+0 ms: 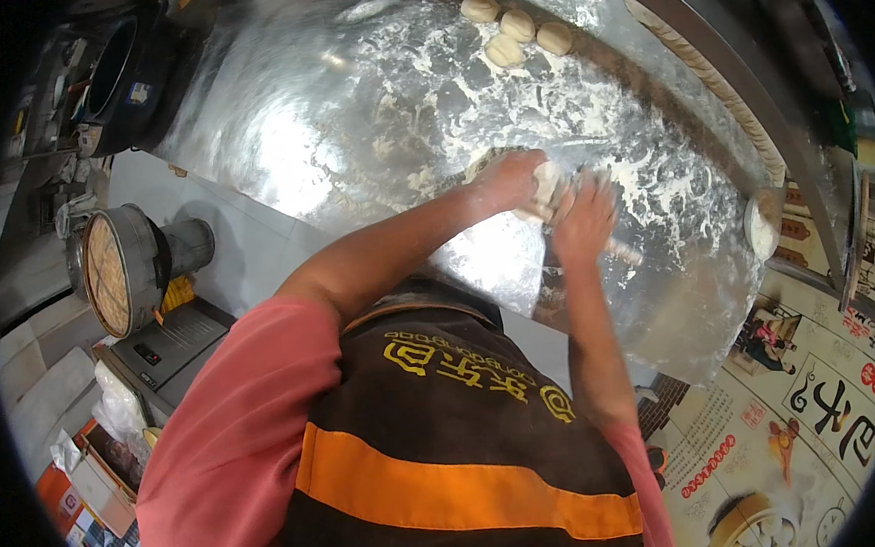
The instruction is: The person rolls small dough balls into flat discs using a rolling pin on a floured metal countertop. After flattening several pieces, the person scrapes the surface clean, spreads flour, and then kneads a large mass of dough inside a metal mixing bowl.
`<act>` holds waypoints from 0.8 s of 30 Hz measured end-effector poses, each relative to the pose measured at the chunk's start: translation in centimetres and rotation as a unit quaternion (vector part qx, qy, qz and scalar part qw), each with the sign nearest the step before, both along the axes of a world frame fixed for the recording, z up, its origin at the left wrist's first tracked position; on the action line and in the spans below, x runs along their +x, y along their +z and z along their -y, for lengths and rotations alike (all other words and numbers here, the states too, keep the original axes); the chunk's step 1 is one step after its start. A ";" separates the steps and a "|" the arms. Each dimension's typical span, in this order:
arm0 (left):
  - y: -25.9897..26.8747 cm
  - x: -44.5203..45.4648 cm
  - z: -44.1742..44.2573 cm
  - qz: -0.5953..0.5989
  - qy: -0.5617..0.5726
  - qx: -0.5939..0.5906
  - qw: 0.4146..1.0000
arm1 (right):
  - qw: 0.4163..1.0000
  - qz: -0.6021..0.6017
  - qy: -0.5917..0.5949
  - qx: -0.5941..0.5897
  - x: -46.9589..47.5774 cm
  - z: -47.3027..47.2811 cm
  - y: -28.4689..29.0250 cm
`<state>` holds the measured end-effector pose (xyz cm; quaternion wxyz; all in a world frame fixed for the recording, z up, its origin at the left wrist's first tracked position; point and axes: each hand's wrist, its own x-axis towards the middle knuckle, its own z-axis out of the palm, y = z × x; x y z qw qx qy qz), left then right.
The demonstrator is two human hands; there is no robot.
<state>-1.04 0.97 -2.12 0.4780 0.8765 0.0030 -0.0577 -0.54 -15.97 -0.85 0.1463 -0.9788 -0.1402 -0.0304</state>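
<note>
My left hand [511, 179] grips the edge of a piece of pale dough [549, 182] on the floured metal worktop [368, 127]. Right beside it, my right hand [586, 208] lies with fingers extended over a thin rolling pin [624, 251]. One end of the pin sticks out past the heel of that hand; the hand and fingers hide much of it. The right fingers are blurred and sit close against the dough. Loose flour is spread around both hands.
Several round dough pieces [518, 25] rest at the worktop's far edge. A white bowl of flour [763, 225] stands at the right edge. To the left are a large dark pot [113, 75] and a round steamer with a woven face [105, 275]. A metal rail [739, 37] runs along the far right.
</note>
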 end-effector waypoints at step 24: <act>-0.7 0.0 -1.2 0.077 -0.103 0.060 0.990 | 0.991 -0.019 0.114 0.062 -2.9 2.6 -0.3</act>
